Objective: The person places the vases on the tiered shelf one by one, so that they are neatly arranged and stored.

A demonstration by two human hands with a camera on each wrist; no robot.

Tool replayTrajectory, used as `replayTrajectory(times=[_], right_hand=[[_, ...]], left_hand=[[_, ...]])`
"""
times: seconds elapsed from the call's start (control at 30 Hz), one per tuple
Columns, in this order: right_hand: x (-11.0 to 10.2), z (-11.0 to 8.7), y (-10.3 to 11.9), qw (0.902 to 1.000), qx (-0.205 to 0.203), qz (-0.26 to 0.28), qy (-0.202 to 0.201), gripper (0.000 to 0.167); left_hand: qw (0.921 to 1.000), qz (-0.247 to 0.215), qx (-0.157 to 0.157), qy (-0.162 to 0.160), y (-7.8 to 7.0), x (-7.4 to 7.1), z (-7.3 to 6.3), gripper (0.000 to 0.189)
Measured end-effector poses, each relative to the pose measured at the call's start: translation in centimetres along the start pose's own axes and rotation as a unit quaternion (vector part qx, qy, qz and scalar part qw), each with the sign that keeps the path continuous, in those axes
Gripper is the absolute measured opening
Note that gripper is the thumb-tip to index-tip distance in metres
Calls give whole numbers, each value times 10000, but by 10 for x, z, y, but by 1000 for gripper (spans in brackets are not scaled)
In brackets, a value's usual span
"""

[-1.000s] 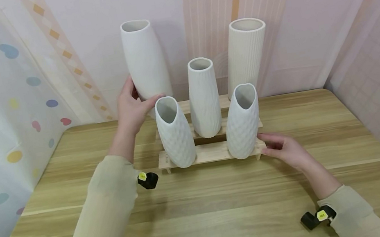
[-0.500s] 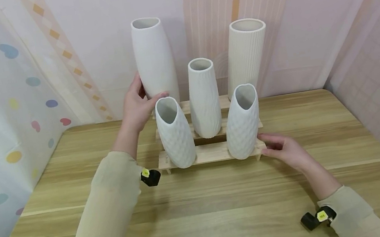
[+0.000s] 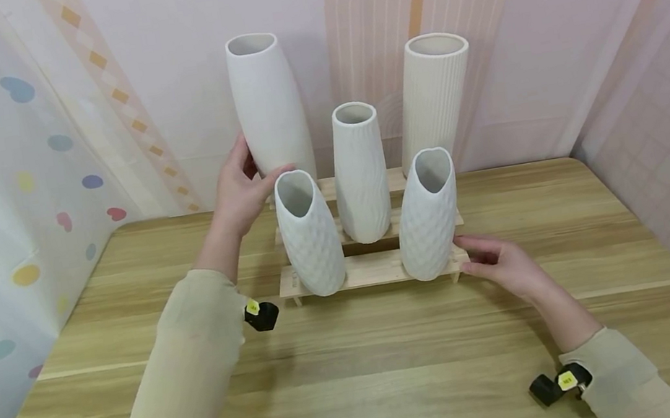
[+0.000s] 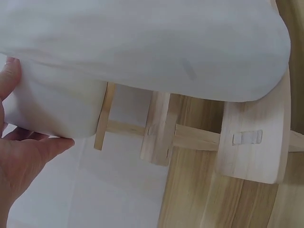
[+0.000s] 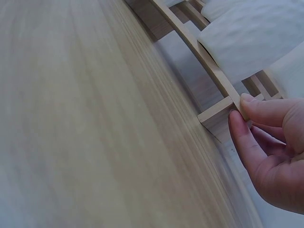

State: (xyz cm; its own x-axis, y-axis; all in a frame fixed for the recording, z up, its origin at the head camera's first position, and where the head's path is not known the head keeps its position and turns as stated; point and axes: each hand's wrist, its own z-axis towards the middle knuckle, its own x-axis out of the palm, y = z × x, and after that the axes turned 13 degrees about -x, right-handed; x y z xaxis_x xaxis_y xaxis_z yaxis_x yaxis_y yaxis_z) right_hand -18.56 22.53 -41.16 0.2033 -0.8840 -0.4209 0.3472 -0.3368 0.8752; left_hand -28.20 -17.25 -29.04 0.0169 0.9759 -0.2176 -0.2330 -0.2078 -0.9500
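My left hand [image 3: 243, 190] grips the lower part of a tall smooth white vase [image 3: 268, 102] at the back left. In the left wrist view the base of this vase [image 4: 61, 111] sits right at the top tier's edge, fingers and thumb around it. A three-tier wooden stand [image 3: 374, 268] carries the vases. My right hand [image 3: 502, 266] pinches the right end of its lowest tier; the right wrist view shows thumb and finger on the slat [image 5: 223, 85]. The front-left dimpled vase [image 3: 312, 242] overlaps the left thumb's side and hides part of the tall vase.
A second dimpled vase [image 3: 430, 216] stands on the front tier's right. A textured tapered vase [image 3: 360, 176] occupies the middle tier, and a ribbed cylinder vase [image 3: 436, 101] the back right. Patterned curtain [image 3: 173, 15] hangs behind the wooden table [image 3: 390, 390].
The left hand has shifted the tall vase rightward over the back-left of the stand, then it leaned slightly back left. The right hand keeps its place on the lowest tier.
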Motion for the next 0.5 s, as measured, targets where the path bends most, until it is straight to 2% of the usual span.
replayTrajectory(times=[0.3,0.5], right_hand=[[0,0,-1,10000,9,73,31,51],[1,1,0,10000,-7,8,21,50]], left_hand=[[9992,0,-382,148,6,-7,-10,79],[9973,7,-680,-271,23,-19,-26,59]])
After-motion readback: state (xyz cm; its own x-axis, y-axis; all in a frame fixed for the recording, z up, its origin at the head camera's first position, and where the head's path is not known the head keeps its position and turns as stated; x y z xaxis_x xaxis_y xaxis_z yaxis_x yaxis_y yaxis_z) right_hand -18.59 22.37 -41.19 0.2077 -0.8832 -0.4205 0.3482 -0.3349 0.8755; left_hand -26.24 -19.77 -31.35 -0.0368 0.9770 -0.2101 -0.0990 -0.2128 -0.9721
